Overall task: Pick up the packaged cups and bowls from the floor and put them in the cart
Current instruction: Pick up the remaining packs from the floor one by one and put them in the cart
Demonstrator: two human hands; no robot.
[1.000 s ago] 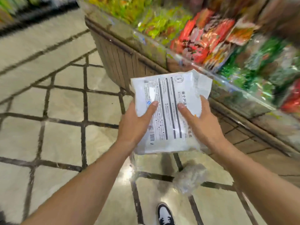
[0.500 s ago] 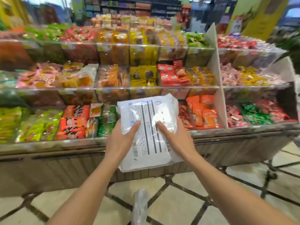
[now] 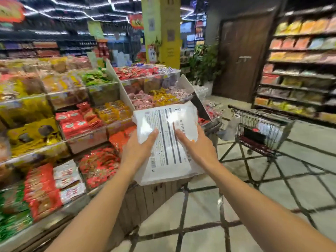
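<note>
Both hands, left hand (image 3: 137, 149) and right hand (image 3: 195, 148), clasp the white plastic package (image 3: 166, 142) at chest height, thumbs across its printed face; view has swung from the floor up, wire shopping cart (image 3: 261, 128) now visible ahead-right, so delivery looks next.

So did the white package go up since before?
Yes. The white package rose from near the floor tiles to level with the snack display, held in both hands.
</note>
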